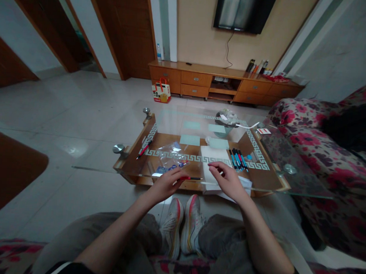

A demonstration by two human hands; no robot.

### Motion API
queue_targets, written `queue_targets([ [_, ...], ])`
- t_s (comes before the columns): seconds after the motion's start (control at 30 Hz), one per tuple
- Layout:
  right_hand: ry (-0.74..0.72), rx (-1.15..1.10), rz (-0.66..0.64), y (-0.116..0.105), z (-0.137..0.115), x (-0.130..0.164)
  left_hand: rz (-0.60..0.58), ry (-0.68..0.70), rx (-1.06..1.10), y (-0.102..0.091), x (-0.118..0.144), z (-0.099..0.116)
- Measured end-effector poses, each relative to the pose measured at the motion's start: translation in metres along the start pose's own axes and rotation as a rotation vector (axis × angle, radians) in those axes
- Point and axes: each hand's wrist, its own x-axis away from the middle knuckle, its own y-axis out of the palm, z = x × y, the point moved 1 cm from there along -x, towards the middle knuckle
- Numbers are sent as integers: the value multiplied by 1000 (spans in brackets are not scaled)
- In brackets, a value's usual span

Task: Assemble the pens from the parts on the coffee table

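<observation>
My left hand [168,184] is closed on a slim red and black pen [193,178], its narrow tip pointing right. Just right of that tip, my right hand [225,180] hovers with bent fingers and the thumb apart; I see nothing held in it. Both hands are over the near edge of the glass-topped coffee table [194,157]. Beyond the right hand, several blue, black and red pens [239,159] lie side by side. Another red and black pen [144,149] lies alone on the left. A clear plastic bag [171,152] with blue print lies beyond my left hand.
A white box [210,170] and paper sheets [245,183] show near the right hand. At the table's far right are a bowl with a plastic bag [228,116] and a small card [263,131]. A flowered sofa [319,147] stands right; a low cabinet [196,79] stands behind.
</observation>
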Motion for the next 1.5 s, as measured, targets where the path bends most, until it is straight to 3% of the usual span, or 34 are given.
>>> queue_targets([
  [0.07, 3, -72, -114, 14, -6, 2, -4, 11, 3, 0, 0, 3],
  [0.2, 39, -100, -217, 36, -2, 6, -1, 32, -2, -1, 0, 5],
  [0.4, 76, -147, -360, 48, -2, 11, -4, 43, -35, -1, 2, 2],
  [0.7, 48, -167, -304, 44, -3, 9, -14, 70, -85, -3, 2, 0],
  [1.5, -17, -70, -300, 45, -2, 10, -55, 76, -99, -3, 3, -4],
])
